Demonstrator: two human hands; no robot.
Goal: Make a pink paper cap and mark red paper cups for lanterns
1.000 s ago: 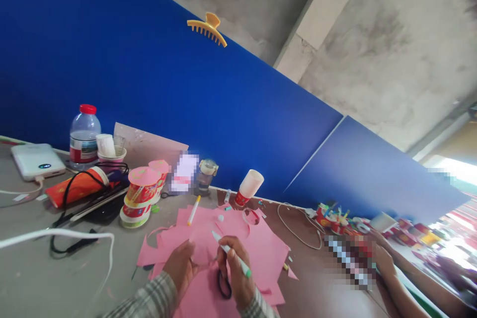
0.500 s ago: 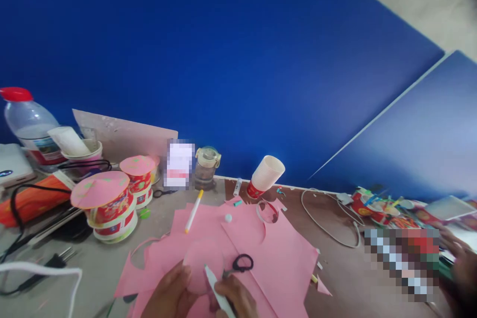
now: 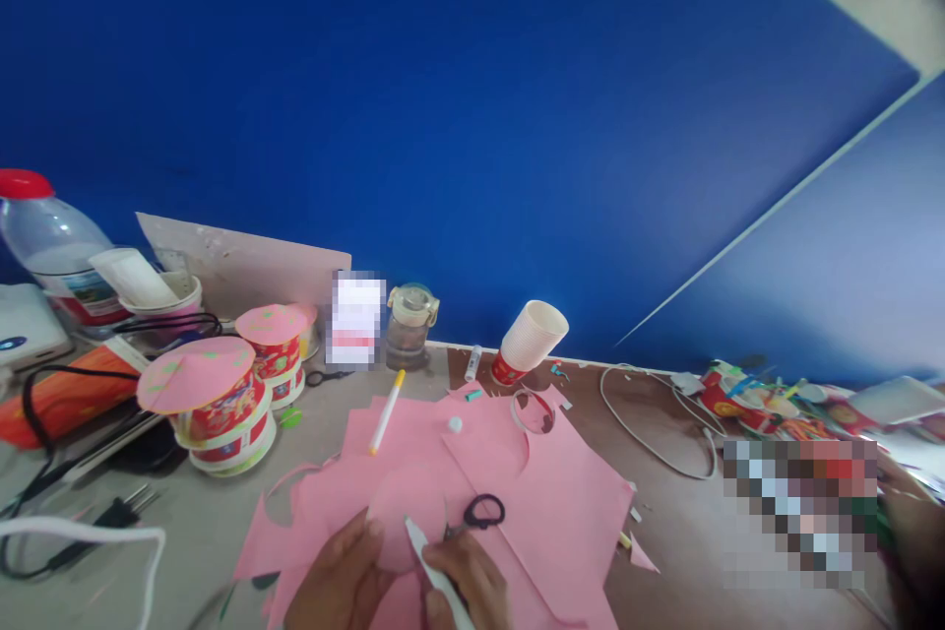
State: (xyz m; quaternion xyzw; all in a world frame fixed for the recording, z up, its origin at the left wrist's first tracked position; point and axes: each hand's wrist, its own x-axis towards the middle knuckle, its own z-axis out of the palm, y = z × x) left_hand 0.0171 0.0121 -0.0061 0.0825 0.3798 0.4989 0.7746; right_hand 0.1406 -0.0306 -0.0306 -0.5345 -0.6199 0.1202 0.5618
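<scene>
My left hand (image 3: 341, 566) pinches the lower left edge of a pink paper circle (image 3: 403, 502) between thumb and fingers. A white pen-shaped tube (image 3: 443, 583) with a tapered tip is gripped in my right hand (image 3: 472, 576). Its tip points at the circle, over or on the surface; I cannot tell whether it touches. Black-handled scissors (image 3: 483, 510) lie beside my right hand, their blades partly hidden by it. Under both hands spread pink paper sheets (image 3: 568, 512). A small white knob-like piece (image 3: 455, 424) and a white marker with yellow ends (image 3: 388, 411) rest on them.
Decorated paper-cup drums (image 3: 228, 413) with pink tops stand left, near cables and a plug (image 3: 122, 514). Behind are a lidded jar (image 3: 410, 330), a glue stick (image 3: 473, 363) and stacked paper cups (image 3: 535, 335). Another person's arm (image 3: 919, 532) shows at far right.
The camera view has shifted slightly. Both hands keep their grips, and the tube's tip stays near the middle of the pink circle.
</scene>
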